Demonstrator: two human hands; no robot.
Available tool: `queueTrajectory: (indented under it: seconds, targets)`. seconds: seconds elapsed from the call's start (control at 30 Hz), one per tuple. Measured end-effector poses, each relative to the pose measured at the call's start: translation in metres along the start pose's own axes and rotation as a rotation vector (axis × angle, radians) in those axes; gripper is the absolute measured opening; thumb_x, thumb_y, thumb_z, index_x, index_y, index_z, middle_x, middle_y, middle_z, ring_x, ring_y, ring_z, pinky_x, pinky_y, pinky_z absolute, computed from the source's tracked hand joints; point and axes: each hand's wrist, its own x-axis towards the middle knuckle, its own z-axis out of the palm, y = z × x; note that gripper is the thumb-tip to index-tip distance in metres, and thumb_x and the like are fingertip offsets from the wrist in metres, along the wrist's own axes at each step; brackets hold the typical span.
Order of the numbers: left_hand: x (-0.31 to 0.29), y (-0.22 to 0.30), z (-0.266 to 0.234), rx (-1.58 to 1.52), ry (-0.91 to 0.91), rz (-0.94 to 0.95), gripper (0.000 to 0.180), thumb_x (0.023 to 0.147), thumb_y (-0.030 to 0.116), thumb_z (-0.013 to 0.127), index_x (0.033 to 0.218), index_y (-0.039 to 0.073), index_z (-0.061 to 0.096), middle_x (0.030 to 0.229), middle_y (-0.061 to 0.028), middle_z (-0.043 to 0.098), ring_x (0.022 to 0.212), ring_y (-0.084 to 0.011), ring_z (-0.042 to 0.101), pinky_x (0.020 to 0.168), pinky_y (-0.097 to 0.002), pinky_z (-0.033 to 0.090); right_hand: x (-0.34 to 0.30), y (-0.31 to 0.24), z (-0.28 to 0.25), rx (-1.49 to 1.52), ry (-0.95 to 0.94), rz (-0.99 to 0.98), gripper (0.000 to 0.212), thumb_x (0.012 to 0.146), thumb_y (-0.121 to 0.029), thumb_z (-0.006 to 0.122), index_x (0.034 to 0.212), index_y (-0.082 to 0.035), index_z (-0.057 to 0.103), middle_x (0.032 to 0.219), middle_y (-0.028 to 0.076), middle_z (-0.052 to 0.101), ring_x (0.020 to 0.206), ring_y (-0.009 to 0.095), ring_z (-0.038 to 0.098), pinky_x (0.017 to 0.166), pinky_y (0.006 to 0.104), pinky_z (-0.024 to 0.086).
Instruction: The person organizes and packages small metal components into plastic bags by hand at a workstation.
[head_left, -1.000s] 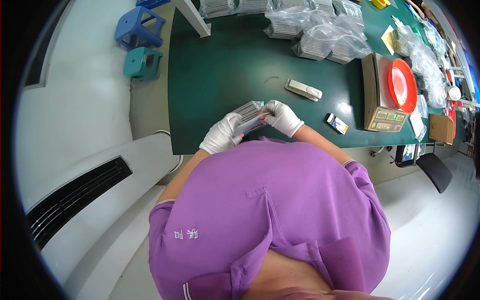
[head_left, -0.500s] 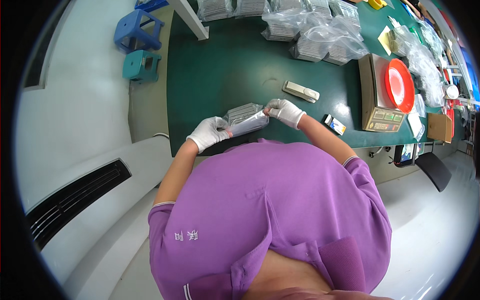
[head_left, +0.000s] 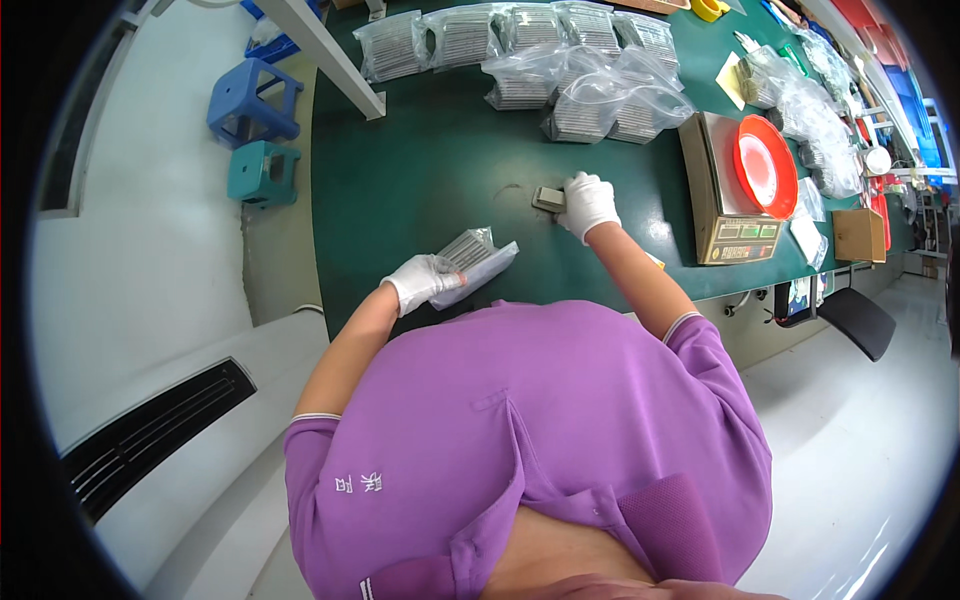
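Observation:
A clear plastic bag [head_left: 484, 268] packed with thin grey strips lies slanted near the table's front edge. My left hand [head_left: 424, 279], in a white glove with bare fingertips, is closed on the bag's near left end. Farther off to the right, my gloved right hand [head_left: 588, 205] is closed over a beige stapler [head_left: 547, 199] on the table. Only the stapler's left end shows; the palm and fingers cover the rest.
Several filled bags [head_left: 463, 40] line the green table's [head_left: 400, 180] far side, with more bags [head_left: 585, 110] before them. A scale [head_left: 738, 243] with a red dish [head_left: 766, 168] stands right. A white post [head_left: 330, 50] rises at the far left. Two stools [head_left: 264, 172] stand beyond the left edge.
My right hand has let go of the bag and moved right and away, onto the stapler. The left hand still holds the bag, whose right end now hangs loose. The whole view has shifted slightly.

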Motion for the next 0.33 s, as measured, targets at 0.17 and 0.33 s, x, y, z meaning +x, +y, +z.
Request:
queueTrajectory:
  seconds: [0.17, 0.33]
  targets:
    - [-0.009, 0.002, 0.014, 0.058, 0.179, 0.048, 0.035, 0.08, 0.027, 0.063, 0.101, -0.001, 0.063, 0.091, -0.0131, 0.065, 0.084, -0.021, 0.06, 0.079, -0.0292, 0.045, -0.001, -0.001, -0.001, 0.674, 0.075, 0.047, 0.041, 0.071, -0.033, 0.07, 0.089, -0.001, 0.052, 0.085, 0.023, 0.061, 0.083, 0.038, 0.059, 0.074, 0.0429, 0.047]
    - [0.0, -0.015, 0.015, 0.099, 0.201, 0.129, 0.037, 0.079, 0.029, 0.066, 0.101, 0.0, 0.063, 0.087, -0.0108, 0.064, 0.078, -0.0159, 0.058, 0.074, -0.0269, 0.045, -0.012, -0.072, -0.047, 1.322, 0.139, -0.177, 0.066, 0.073, -0.034, 0.07, 0.125, -0.008, 0.04, 0.106, 0.023, 0.059, 0.091, 0.035, 0.062, 0.078, 0.0415, 0.048]
